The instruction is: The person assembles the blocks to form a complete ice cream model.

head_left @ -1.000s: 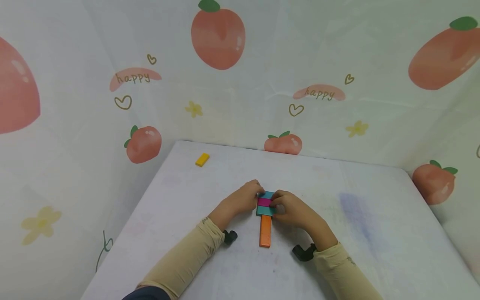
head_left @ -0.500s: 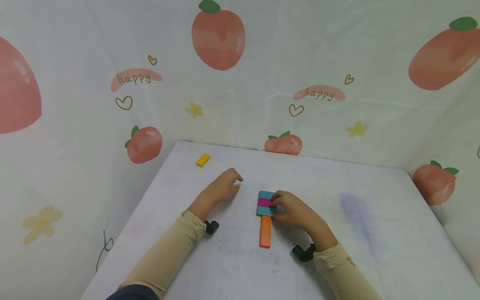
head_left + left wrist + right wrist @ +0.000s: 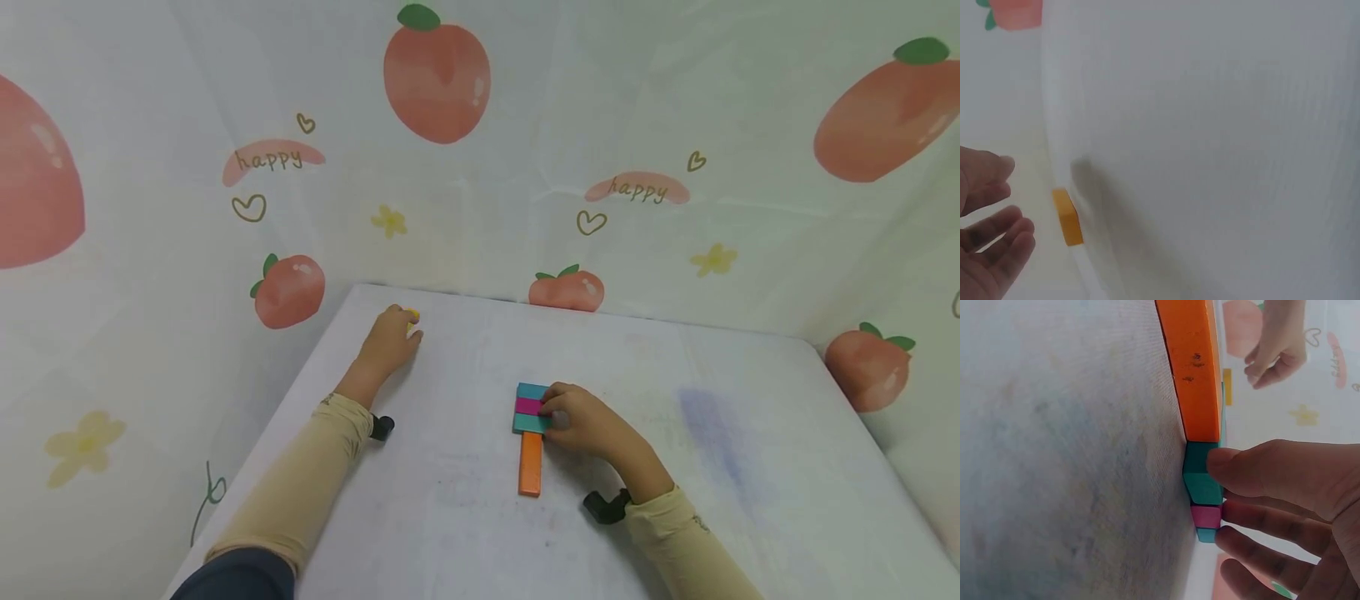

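Note:
My left hand (image 3: 390,340) reaches over the far left of the table, close to a yellow block (image 3: 413,313) that it partly covers in the head view. In the left wrist view its fingers are parted and a gap separates them from the yellow block (image 3: 1068,217). My right hand (image 3: 588,418) rests at the right ends of a flat row: a near teal block (image 3: 530,423), a magenta block (image 3: 527,406) and a far teal block (image 3: 531,390). The right thumb touches the near teal block (image 3: 1200,475), while fingertips touch the farther two. An orange block (image 3: 530,464) extends toward me from the row.
The white table (image 3: 450,533) ends at a back edge against a white cloth (image 3: 480,208) printed with peaches. A bluish stain (image 3: 712,433) marks the tabletop to the right. Black cameras (image 3: 607,506) are strapped to both wrists.
My left hand has left the teal and magenta blocks and moved far left to the yellow block. The right hand has stayed at the row, and the blocks look unmoved.

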`<control>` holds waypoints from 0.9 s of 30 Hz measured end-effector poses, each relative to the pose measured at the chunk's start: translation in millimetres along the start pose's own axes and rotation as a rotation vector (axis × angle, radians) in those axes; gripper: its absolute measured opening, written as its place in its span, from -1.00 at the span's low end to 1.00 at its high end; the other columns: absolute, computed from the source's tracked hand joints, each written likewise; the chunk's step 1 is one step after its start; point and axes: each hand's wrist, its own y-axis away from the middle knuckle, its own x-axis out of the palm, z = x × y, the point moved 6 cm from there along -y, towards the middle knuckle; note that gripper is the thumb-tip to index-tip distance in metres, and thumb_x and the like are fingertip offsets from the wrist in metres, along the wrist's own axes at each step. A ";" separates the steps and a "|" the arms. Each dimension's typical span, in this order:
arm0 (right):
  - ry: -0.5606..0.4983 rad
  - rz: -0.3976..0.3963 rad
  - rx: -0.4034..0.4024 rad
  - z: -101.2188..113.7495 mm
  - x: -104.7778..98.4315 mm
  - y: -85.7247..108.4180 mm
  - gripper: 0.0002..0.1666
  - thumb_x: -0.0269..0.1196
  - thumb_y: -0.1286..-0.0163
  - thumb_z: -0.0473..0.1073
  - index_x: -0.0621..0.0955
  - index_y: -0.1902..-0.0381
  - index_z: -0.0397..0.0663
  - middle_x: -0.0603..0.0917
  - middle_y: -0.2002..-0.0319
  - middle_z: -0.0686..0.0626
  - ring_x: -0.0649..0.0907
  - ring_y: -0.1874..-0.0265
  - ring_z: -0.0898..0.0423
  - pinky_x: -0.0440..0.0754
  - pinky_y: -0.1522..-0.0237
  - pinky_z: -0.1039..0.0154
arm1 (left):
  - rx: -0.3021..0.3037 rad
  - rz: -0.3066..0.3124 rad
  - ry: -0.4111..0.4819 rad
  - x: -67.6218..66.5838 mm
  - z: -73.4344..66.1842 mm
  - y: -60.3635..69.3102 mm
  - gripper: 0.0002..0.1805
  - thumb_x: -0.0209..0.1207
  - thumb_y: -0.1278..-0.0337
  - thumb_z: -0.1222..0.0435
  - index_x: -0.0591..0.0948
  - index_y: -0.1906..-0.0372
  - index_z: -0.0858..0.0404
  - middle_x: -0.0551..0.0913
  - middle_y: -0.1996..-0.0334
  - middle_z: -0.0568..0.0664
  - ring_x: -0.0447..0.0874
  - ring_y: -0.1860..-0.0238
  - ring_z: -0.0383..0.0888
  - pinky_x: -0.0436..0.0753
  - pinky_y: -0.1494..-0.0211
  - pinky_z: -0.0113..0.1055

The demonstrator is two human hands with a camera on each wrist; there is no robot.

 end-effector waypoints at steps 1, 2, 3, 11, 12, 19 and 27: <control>0.000 0.001 -0.001 0.1 0.2 0.0 -0.75 0.49 -0.30 -0.29 0.83 0.06 -0.19 0.73 -0.04 -0.07 0.68 -0.09 -0.01 0.71 -0.26 -0.05 | -0.015 -0.018 -0.003 -1.8 5.0 -2.0 -0.63 0.29 -0.38 0.39 0.66 -0.14 0.58 0.64 -0.10 0.44 0.66 -0.19 0.34 0.63 -0.36 0.11; 0.001 0.001 -0.003 0.3 0.2 0.1 -0.75 0.49 -0.30 -0.29 0.83 0.06 -0.19 0.73 -0.04 -0.07 0.68 -0.09 -0.01 0.71 -0.26 -0.05 | -0.029 -0.034 -0.001 -3.5 9.6 -3.6 -0.63 0.29 -0.36 0.40 0.66 -0.14 0.59 0.64 -0.08 0.45 0.67 -0.16 0.34 0.65 -0.34 0.12; 0.003 0.001 -0.004 0.5 0.3 0.1 -0.75 0.49 -0.30 -0.29 0.83 0.06 -0.19 0.73 -0.04 -0.07 0.68 -0.09 -0.01 0.71 -0.25 -0.05 | -0.044 -0.042 0.001 -5.0 13.5 -4.8 -0.62 0.29 -0.35 0.41 0.66 -0.14 0.60 0.64 -0.07 0.46 0.67 -0.15 0.34 0.65 -0.33 0.13; 0.010 0.000 -0.025 1.8 -0.2 0.9 -0.75 0.49 -0.30 -0.29 0.82 0.06 -0.21 0.73 -0.03 -0.07 0.68 -0.08 -0.01 0.70 -0.26 -0.04 | -0.100 -0.019 0.005 -2.4 30.3 -11.1 -0.60 0.22 -0.35 0.45 0.61 -0.18 0.63 0.63 -0.08 0.49 0.63 -0.17 0.34 0.60 -0.39 0.15; 0.010 0.000 -0.025 1.8 -0.4 1.0 -0.75 0.49 -0.30 -0.29 0.82 0.06 -0.21 0.73 -0.03 -0.07 0.68 -0.08 -0.02 0.70 -0.26 -0.05 | -0.103 -0.015 0.015 -1.7 30.7 -11.6 -0.61 0.21 -0.35 0.45 0.61 -0.18 0.64 0.63 -0.08 0.49 0.62 -0.18 0.34 0.60 -0.39 0.15; 0.006 0.005 -0.012 1.4 -0.5 0.5 -0.75 0.49 -0.31 -0.28 0.82 0.06 -0.20 0.73 -0.05 -0.07 0.68 -0.10 -0.02 0.70 -0.27 -0.05 | -0.115 0.001 0.031 2.4 32.7 -15.1 -0.65 0.17 -0.32 0.50 0.62 -0.12 0.66 0.63 -0.07 0.50 0.61 -0.19 0.37 0.58 -0.40 0.16; -0.001 0.002 -0.011 0.1 0.0 0.3 -0.74 0.49 -0.31 -0.28 0.82 0.05 -0.20 0.73 -0.06 -0.07 0.68 -0.11 -0.02 0.69 -0.28 -0.05 | -0.146 0.017 0.043 6.6 39.4 -17.7 -0.68 0.12 -0.33 0.52 0.63 -0.07 0.68 0.66 -0.04 0.50 0.63 -0.15 0.37 0.59 -0.38 0.19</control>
